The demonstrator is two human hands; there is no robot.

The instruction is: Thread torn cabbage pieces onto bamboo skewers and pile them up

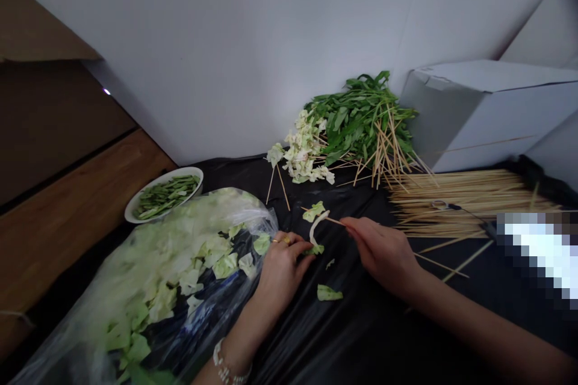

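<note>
My right hand [382, 249] pinches a thin wooden skewer [335, 221] that points to the left. Near its tip a piece of cabbage leaf [313, 211] is threaded on, with a pale curved cabbage piece [317, 226] beside it on the stick. My left hand [283, 261], with a ring and a bracelet, is closed with thumb and finger on the green lower end of that curved piece. Just below, a loose cabbage scrap [329, 293] lies on the black plastic sheet [361, 337]. A clear plastic bag [149, 264] of cut cabbage spreads to the left.
Skewered cabbage [303, 147] and leafy green skewers [356, 117] are piled against the wall. Many bare skewers [460, 192] lie at right, below a white box [487, 108]. A white bowl [132, 214] of cut green vegetables stands at left.
</note>
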